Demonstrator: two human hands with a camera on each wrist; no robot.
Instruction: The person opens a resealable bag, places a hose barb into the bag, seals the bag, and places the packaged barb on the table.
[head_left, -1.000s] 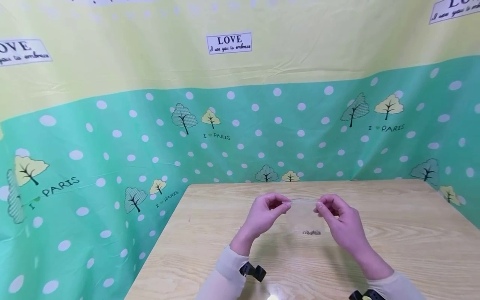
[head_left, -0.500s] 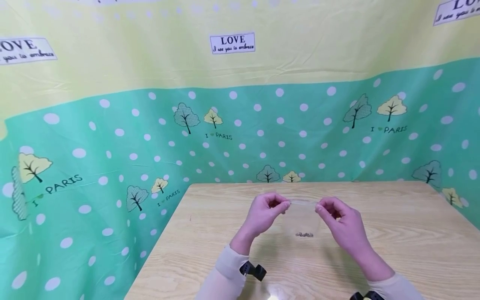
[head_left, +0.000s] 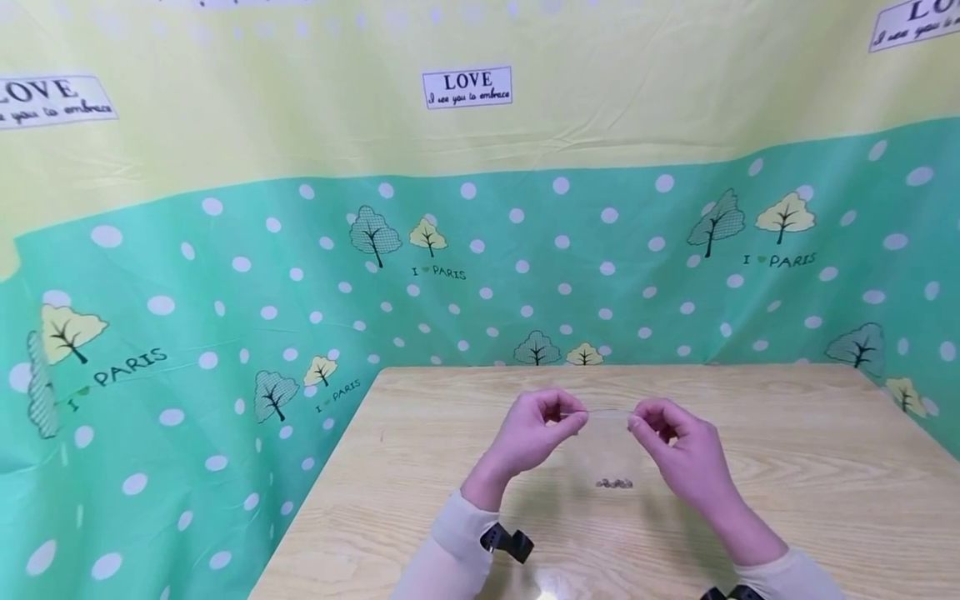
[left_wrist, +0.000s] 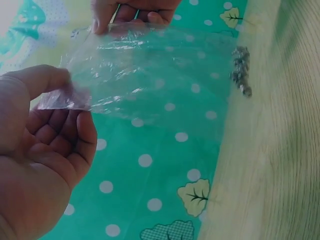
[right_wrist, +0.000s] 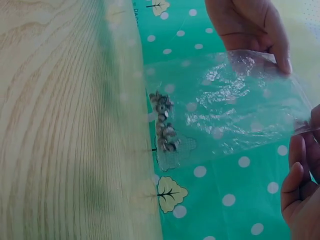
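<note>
Above the wooden table (head_left: pixel 787 467), the left hand (head_left: pixel 528 433) and the right hand (head_left: pixel 678 446) each pinch one top corner of a clear plastic bag (head_left: pixel 607 446), which hangs between them with small beads (head_left: pixel 614 483) at its bottom.

The bag (head_left: pixel 609 446) between my fingers (head_left: pixel 577 421) is clear plastic, with small silvery-grey bits (head_left: pixel 614 483) inside. My table (head_left: pixel 810 467) is pale wood grain. The backdrop cloth (head_left: pixel 225 250) is mint green with white dots and trees, yellow above.
</note>
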